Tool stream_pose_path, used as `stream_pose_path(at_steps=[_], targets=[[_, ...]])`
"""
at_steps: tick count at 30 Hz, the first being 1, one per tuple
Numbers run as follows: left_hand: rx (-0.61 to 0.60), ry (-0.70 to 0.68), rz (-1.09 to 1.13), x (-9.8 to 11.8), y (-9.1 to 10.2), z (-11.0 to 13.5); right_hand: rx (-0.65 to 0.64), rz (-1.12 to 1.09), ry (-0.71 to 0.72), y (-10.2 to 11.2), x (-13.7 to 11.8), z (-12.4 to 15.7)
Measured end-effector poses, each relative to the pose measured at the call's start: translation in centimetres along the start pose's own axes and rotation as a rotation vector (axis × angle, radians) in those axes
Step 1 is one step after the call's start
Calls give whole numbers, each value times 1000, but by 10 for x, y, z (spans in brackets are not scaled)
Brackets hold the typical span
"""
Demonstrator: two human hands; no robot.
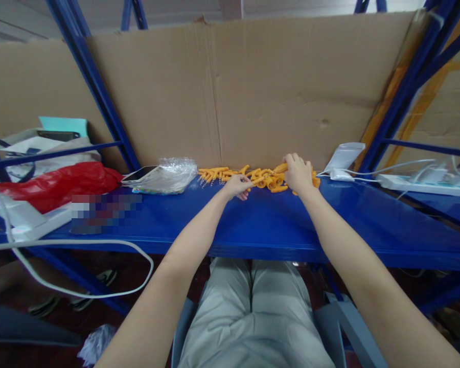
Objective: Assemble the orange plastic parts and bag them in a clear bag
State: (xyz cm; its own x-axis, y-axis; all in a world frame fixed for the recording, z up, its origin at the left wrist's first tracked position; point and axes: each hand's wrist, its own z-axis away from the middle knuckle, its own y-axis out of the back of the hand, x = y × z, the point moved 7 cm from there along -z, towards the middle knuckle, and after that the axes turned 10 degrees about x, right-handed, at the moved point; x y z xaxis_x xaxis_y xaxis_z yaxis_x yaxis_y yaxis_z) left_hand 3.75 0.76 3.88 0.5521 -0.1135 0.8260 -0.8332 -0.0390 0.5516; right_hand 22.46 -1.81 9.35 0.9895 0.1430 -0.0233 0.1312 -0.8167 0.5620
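My left hand (237, 187) is closed in a pinch at the front of a row of orange parts, with a small orange plastic piece between its fingers. To its left lie several orange corkscrew pieces (211, 175) with bare metal spirals pointing toward me. My right hand (299, 174) reaches down onto a heap of hollow orange plastic parts (270, 182). Its fingers are curled over the parts, and the fingertips are partly hidden; an orange part sticks out beside them. More orange pieces (315, 180) show just right of that hand.
Cardboard (260, 92) stands behind the blue shelf (253, 225). On the left are clear plastic bags (176, 176), a phone (140, 175), a red bag (67, 184) and a white power strip (46, 222) with a looping cable. Another power strip (425, 185) and cables lie right.
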Motion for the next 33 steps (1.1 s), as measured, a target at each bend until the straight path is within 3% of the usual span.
stream_pose_path(at_steps=[4,9,17,23,28,33], targets=[[78,-10,-68,-2,6,-2,85,-55,-149,-5,29,-3],[241,-175,-294,2,18,-6,122,-147,-241,-7,47,-8],[336,-241,-329,0,24,-11,-208,-69,-331,-12,47,-3],[338,-274,-339,3,23,-11,-452,-45,-227,-37,41,6],[337,-303,-344,4,22,-11,-548,-62,-173,-49,40,14],[337,-324,-345,6,21,-10,-550,-4,-162,-53,48,15]])
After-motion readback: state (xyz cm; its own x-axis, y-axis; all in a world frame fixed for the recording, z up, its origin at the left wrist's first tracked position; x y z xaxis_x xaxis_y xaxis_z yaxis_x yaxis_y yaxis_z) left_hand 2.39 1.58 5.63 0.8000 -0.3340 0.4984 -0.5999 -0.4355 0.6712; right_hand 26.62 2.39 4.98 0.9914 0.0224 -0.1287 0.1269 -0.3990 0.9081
